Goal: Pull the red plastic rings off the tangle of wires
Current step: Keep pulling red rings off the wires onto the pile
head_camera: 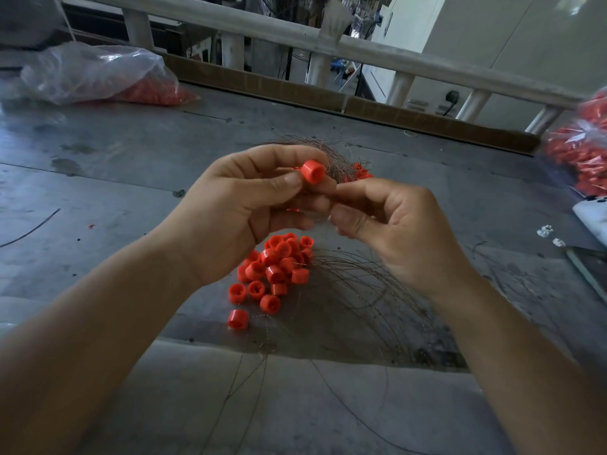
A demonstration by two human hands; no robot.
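my left hand [236, 211] pinched one short red plastic ring [312, 171] between thumb and forefinger, with the ring's open end turned toward me. my right hand [394, 224] was curled, thumb and forefinger pressed together just beside that ring. it appeared to grip fine strands of the tangle of thin brown wires [338, 159], though the strands at the fingertips were too thin to confirm.

the tangle was bunched behind my left fingers, raised off the grey metal table [98, 165]. further red rings [361, 174] were caught in its right side. a heap of freed red rings [276, 270] lay on the table below my hands, touching a spread of loose wire loops [361, 297].

risks from this position, as judged:
- a sharp pull could snap the strand or draw the tangle tighter around the further red rings, because the wire was very fine.
- a weak right-hand pinch could let the strand slide, so the whole tangle would follow the ring instead of releasing it.
- a ring dropped from this height could bounce off the heap, roll away, or land in the loose wire loops and snag again.
- a wire end could prick a fingertip.
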